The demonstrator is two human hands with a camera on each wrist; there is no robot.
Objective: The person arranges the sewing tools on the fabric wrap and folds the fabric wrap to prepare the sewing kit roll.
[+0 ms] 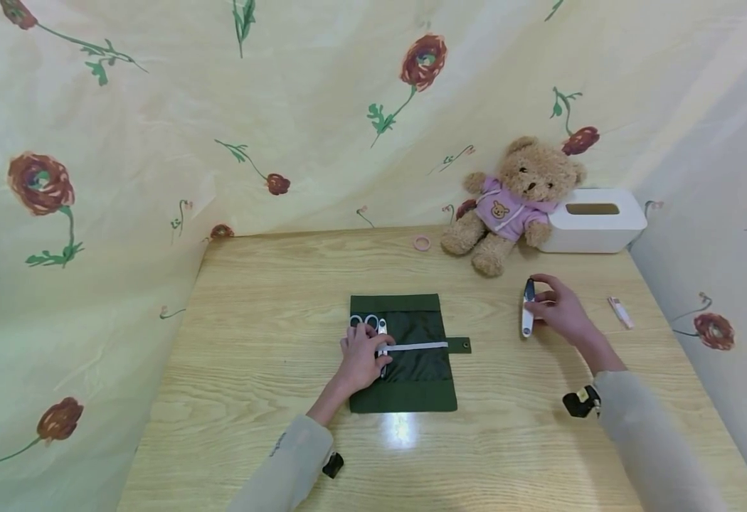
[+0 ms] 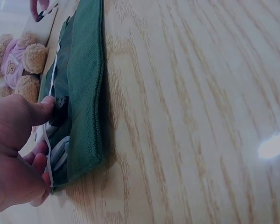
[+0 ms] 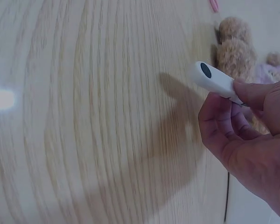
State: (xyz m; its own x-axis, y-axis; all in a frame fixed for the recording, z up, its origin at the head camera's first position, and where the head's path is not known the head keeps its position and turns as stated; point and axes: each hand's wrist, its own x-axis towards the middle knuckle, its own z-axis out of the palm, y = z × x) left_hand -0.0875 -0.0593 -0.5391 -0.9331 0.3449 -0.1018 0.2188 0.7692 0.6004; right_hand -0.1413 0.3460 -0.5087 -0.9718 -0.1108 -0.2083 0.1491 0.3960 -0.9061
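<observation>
A dark green fabric roll-up pouch lies unfolded on the table, with a white elastic band across its inside. White-handled scissors and a slim white-and-black tool are tucked at its left side. My left hand is over these, thumb and fingers bent at the band; in the left wrist view the thumb lies against the band beside a black end. To the right of the pouch, my right hand pinches another slim white-and-black tool between thumb and fingers, above the table. Its exact kind is unclear.
At the back right a teddy bear in a pink top leans against a white tissue box. A pink ring lies near the back edge. Right of my right hand lies a small white-and-pink item. Patterned curtains border the table.
</observation>
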